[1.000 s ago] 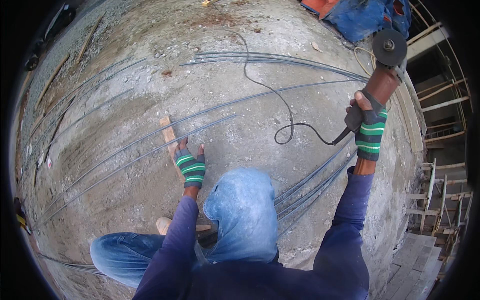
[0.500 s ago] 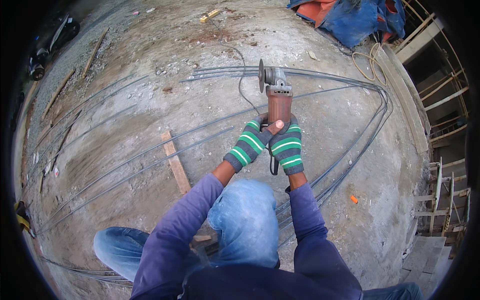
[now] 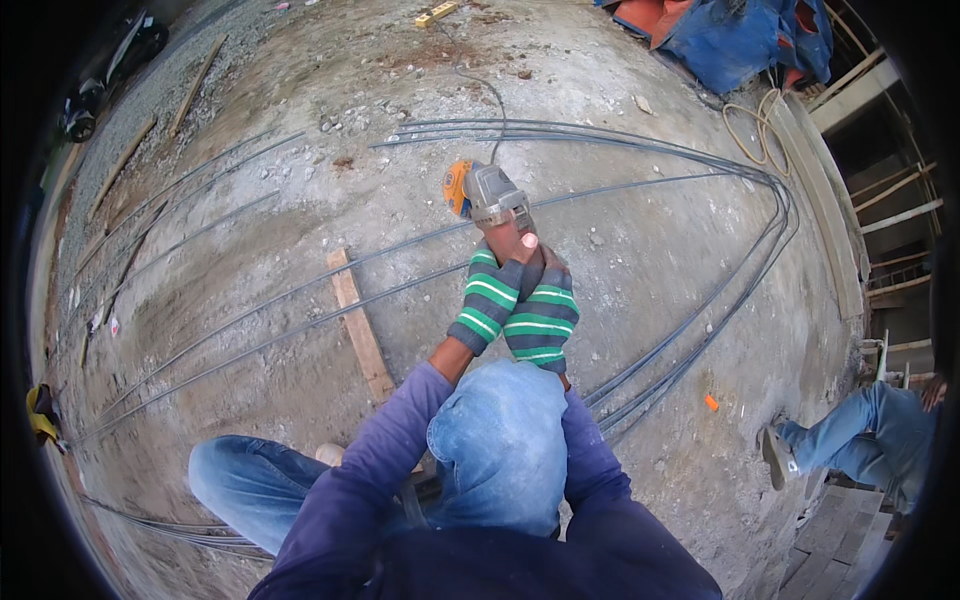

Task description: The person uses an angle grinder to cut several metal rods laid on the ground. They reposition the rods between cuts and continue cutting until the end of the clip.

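An angle grinder (image 3: 497, 200) is held up in front of my knees, its grey head pointing away from me. The orange face of its disc (image 3: 457, 188) shows on the left side. My left hand (image 3: 490, 300), in a grey fingerless glove with green and white stripes, is closed around the grinder's body, thumb on top. In a matching glove, my right hand (image 3: 543, 315) is wrapped round its rear part from the right. Long steel rebars (image 3: 390, 245) lie on the ground below and beyond the tool, apart from the disc.
A wooden plank (image 3: 360, 325) lies under two rebars. Bent rebars (image 3: 740, 265) curve round on the right. A yellow power strip (image 3: 436, 14) lies far ahead, the cord (image 3: 490, 85) running toward it. At right, another person's leg (image 3: 840, 435) stands near boards (image 3: 840, 525).
The grinder has come nearer and left, and has turned so the disc's orange face shows. My hands have drawn closer together. Another person's leg has appeared at right.
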A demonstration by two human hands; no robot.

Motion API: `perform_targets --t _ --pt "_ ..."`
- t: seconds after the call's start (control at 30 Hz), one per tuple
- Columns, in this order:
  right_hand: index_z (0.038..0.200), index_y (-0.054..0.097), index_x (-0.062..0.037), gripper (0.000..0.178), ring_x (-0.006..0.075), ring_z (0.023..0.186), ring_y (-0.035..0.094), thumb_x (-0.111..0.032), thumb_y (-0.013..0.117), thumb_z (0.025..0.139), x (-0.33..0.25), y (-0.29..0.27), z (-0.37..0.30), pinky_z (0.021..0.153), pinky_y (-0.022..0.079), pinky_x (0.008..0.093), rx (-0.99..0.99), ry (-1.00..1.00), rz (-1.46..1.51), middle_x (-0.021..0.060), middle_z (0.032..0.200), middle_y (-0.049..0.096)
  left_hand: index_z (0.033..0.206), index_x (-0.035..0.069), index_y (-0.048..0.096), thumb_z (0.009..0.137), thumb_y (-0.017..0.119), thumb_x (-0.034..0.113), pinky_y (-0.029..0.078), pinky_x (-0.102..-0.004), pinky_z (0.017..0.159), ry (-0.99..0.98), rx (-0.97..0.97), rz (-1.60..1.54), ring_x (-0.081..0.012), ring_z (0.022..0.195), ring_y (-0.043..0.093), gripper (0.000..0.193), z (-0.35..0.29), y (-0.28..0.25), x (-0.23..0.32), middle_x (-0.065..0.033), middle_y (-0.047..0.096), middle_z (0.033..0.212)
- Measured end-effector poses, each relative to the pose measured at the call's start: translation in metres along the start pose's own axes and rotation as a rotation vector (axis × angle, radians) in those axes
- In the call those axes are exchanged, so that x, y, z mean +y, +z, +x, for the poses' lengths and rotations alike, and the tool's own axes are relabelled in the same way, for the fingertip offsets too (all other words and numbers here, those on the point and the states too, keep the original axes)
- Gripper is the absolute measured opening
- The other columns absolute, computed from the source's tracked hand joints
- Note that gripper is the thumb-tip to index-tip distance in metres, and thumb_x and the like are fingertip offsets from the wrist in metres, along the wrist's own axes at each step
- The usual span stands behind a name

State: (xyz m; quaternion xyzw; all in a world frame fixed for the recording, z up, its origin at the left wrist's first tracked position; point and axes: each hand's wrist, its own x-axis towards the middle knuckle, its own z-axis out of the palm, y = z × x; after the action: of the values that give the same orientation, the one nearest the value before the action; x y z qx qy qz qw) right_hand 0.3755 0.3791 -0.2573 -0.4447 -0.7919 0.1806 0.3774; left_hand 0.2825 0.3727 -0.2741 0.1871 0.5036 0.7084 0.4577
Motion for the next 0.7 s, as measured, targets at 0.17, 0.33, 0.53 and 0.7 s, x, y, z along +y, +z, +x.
perform_targets --t 0.17,0.33,0.53,0.7 --pt "0.148 0.048 -0.0045 0.068 0.0451 0.119 0.063 -0.022 0.08 0.09 0.01 -0.005 -0.003 0.095 0.054 0.0535 -0.061 0.07 -0.099 0.0244 0.131 0.058 0.14 -0.004 0.053 0.098 0.077 0.052 0.056 -0.0374 0.095 0.009 -0.028 -0.044 -0.0225 0.112 0.066 0.074 -0.003 0.005 -0.008 -0.0168 0.067 0.124" --pt "0.144 0.05 -0.0055 0.061 0.0429 0.12 0.063 -0.032 0.075 0.096 0.018 -0.003 -0.006 0.096 0.055 0.0521 0.032 0.188 -0.146 0.0236 0.132 0.057 0.139 -0.005 0.053 0.099 0.074 0.055 0.056 -0.0397 0.094 0.021 0.015 0.116 -0.0252 0.111 0.067 0.075 -0.01 0.025 -0.013 -0.0194 0.068 0.122" --pt "0.142 0.05 -0.0039 0.06 0.0389 0.119 0.064 -0.033 0.075 0.096 0.025 -0.01 -0.012 0.096 0.056 0.0506 0.04 0.22 -0.249 0.0233 0.132 0.057 0.135 -0.005 0.055 0.102 0.068 0.057 0.057 -0.038 0.09 -0.008 -0.043 0.094 -0.0226 0.107 0.066 0.072 -0.012 0.032 -0.024 -0.0164 0.067 0.118" --pt "0.141 0.051 -0.003 0.06 0.0368 0.117 0.066 -0.031 0.077 0.095 0.028 -0.011 -0.017 0.095 0.056 0.0496 0.083 0.195 -0.29 0.0227 0.131 0.059 0.135 -0.004 0.054 0.104 0.066 0.055 0.057 -0.0367 0.092 -0.007 -0.134 -0.018 -0.0208 0.108 0.066 0.068 -0.006 0.039 -0.033 -0.0151 0.067 0.119"
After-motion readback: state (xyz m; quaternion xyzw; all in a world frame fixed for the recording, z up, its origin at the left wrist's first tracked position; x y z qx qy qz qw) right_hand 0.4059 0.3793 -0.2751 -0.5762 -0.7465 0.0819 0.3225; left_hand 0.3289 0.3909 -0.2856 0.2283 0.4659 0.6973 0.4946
